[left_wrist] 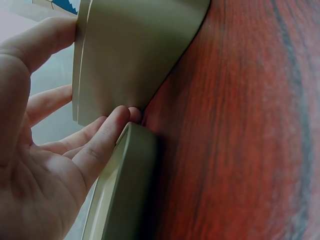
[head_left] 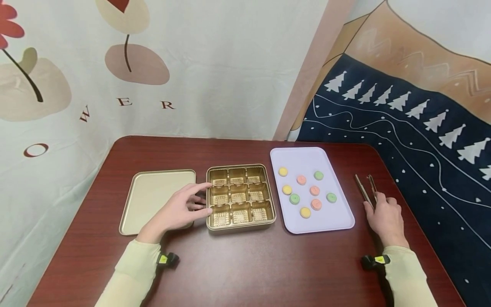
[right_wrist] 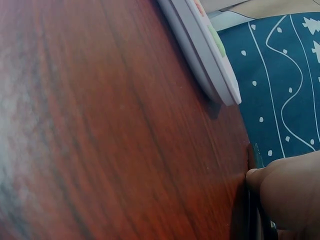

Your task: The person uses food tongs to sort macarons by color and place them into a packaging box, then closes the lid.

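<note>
A gold tin (head_left: pixel 241 227) with a gold insert of several square compartments stands mid-table. My left hand (head_left: pixel 179 209) is at its left side, thumb and fingertips touching the tin's wall with the fingers spread; the left wrist view shows the fingers (left_wrist: pixel 107 135) against that wall. Under this hand lies a flat gold lid (head_left: pixel 149 198). On the far right, my right hand (head_left: pixel 386 218) holds metal tongs (head_left: pixel 362 187) at their near end, their tips apart and pointing away. The right wrist view hides most of the tongs behind the thumb (right_wrist: pixel 290 187).
Between the tin and the tongs lies a lavender tray (head_left: pixel 337 221). Several small round macarons are scattered on it: yellow (head_left: pixel 305 212), pink (head_left: pixel 316 204) and green (head_left: pixel 331 197). The brown wooden table (head_left: pixel 245 268) ends against printed cloths at the back and right.
</note>
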`<action>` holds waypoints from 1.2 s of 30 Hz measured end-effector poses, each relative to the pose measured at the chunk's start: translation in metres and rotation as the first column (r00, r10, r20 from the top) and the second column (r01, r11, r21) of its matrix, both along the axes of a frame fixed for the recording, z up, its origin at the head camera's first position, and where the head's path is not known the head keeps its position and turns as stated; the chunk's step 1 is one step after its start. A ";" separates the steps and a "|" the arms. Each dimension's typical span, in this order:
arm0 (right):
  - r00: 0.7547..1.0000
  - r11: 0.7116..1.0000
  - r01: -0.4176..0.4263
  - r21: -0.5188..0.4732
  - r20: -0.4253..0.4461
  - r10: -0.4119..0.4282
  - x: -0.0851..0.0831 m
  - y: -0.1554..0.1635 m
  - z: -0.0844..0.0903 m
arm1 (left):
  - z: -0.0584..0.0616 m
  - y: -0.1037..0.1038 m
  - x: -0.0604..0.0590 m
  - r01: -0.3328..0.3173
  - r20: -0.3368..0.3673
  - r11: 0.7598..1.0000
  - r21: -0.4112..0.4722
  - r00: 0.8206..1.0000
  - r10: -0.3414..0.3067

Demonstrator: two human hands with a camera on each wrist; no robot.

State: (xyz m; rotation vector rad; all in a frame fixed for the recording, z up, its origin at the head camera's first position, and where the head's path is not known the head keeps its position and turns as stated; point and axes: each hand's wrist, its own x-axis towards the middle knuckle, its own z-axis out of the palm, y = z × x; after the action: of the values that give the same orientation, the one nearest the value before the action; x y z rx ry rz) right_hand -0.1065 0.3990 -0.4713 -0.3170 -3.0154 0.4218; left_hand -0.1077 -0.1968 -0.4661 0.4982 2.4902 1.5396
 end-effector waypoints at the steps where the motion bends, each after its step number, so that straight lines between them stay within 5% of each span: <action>1: 1.000 1.000 0.002 -0.001 0.000 -0.002 0.000 0.000 0.000 | 0.000 0.000 0.000 -0.002 0.002 1.000 0.001 1.000 0.002; 22: 1.000 1.000 -0.007 0.015 0.013 0.006 0.004 0.001 0.004 | 0.001 -0.001 0.000 -0.005 0.005 1.000 -0.002 1.000 0.005; 36: 0.994 0.994 -0.107 0.011 -0.037 0.107 0.016 0.001 0.015 | 0.001 0.000 -0.001 0.000 0.000 1.000 0.011 1.000 0.000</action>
State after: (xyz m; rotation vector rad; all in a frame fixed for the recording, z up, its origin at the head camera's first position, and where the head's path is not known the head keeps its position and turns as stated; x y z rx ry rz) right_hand -0.0908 0.4003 -0.4565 -0.1458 -3.0057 0.4172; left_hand -0.1087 -0.1972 -0.4651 0.4992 2.4835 1.5537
